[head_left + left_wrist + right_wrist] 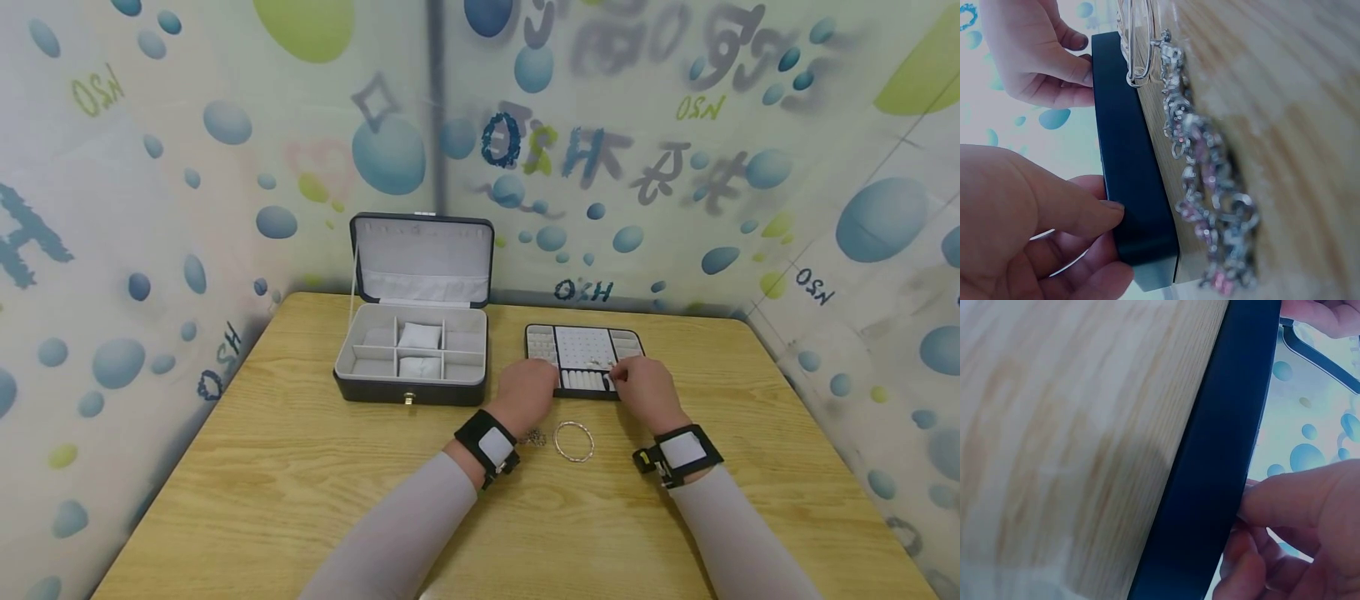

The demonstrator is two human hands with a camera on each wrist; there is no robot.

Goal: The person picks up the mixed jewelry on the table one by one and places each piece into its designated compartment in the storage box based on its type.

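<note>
A jewelry tray (pixel 585 346) with a dark rim and pale compartments lies on the table. My left hand (pixel 528 387) grips its left front corner; the left wrist view shows the thumb (pixel 1107 212) on the dark rim and the fingers curled at the corner. My right hand (pixel 648 387) is over the right front part, fingertips bent down at the ring rolls (pixel 583 380), beside a dark gap. I cannot tell whether it pinches anything. In front lie a silvery bangle (pixel 573 442) and a chain bracelet (pixel 1200 169) with pink stones.
A dark jewelry box (pixel 411 392) stands open to the left of the tray, its lid (pixel 423 254) raised. Two small white cushions (pixel 420 336) sit in its middle compartments. A patterned wall (pixel 637 208) rises behind the wooden table (pixel 285 467).
</note>
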